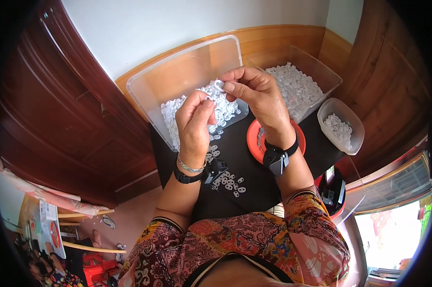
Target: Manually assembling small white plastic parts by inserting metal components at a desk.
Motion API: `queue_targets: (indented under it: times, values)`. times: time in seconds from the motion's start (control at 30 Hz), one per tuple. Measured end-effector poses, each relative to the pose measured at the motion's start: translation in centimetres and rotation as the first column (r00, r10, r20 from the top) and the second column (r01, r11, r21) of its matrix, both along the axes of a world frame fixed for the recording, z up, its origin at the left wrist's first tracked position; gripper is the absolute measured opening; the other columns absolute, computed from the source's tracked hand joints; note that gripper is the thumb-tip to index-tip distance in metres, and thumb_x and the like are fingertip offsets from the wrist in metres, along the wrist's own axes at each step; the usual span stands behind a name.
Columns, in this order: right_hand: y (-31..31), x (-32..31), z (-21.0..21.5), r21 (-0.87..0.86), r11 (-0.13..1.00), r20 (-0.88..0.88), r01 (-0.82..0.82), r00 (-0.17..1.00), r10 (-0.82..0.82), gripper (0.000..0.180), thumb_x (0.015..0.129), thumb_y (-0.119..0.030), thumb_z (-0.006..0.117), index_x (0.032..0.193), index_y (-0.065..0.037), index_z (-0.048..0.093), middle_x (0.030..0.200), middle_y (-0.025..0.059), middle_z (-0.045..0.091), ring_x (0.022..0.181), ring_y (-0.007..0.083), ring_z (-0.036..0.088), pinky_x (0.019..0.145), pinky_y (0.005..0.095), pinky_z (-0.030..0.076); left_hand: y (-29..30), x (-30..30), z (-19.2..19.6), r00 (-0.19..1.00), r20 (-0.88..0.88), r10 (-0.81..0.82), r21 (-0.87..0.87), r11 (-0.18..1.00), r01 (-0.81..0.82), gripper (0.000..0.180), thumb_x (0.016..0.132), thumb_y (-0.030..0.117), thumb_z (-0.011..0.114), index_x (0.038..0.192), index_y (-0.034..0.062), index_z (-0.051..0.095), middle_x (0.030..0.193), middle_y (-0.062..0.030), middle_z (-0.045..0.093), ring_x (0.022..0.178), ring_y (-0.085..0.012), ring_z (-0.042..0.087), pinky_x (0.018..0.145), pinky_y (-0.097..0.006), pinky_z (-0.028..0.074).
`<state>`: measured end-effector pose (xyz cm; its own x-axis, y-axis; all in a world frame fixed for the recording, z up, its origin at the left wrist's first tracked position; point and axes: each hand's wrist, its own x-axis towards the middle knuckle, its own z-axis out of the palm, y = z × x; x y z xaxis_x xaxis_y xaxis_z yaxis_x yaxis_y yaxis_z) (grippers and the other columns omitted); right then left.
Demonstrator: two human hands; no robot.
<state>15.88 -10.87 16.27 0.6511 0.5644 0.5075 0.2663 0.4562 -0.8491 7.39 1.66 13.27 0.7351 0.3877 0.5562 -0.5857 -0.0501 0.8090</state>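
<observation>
Both of my hands are raised over a clear plastic bin [144, 103] heaped with small white oval pieces that have holes in them. Between thumb and forefinger, my right hand [266, 98] pinches one white oval piece [219, 85]. My left hand [195, 123] is closed just beside and below it, thumb pressed to forefinger. Something tiny shows at that left fingertip, too small to name. Loose white pieces [228, 182] lie on the dark tabletop [216, 203] under my forearms. Partly behind my right wrist sits a red round dish [255, 150] with small grey bits in it.
A second clear bin [328, 79] of white pieces stands at the back right, and a smaller tub [357, 129] of them nearer. A wooden-panelled wall borders the table behind. At the lower left, another person sits near a red stool [95, 269] and a table [53, 234].
</observation>
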Motion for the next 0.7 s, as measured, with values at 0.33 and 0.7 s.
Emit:
queue_targets:
  times: [0.33,0.7]
  values:
    - [0.1,0.17,-0.34,-0.032,0.999,0.024,-0.035,0.999,0.036,0.016,0.084,-0.008,0.066,0.098,-0.001,0.066,0.081,0.0021,0.064,0.073,0.0097,0.057,0.069,0.0223,0.047,-0.02,-0.21,0.14,0.999,-0.033,0.036,0.066,0.997,-0.033,0.016,0.086,0.013,0.048,0.073,0.0042,0.051,0.06,0.0008,0.046,0.055,-0.0063,0.042,0.052,-0.021,0.034]
    - [0.31,-0.32,-0.51,-0.067,0.998,0.139,0.01,0.99,0.0,0.015,0.086,-0.002,0.063,0.1,0.001,0.065,0.089,0.0036,0.066,0.081,0.009,0.06,0.075,0.0222,0.049,0.1,0.11,-0.25,0.998,-0.016,0.064,0.101,0.993,-0.062,0.016,0.087,0.012,0.051,0.075,0.0023,0.051,0.059,0.0015,0.044,0.054,-0.005,0.041,0.05,-0.021,0.033]
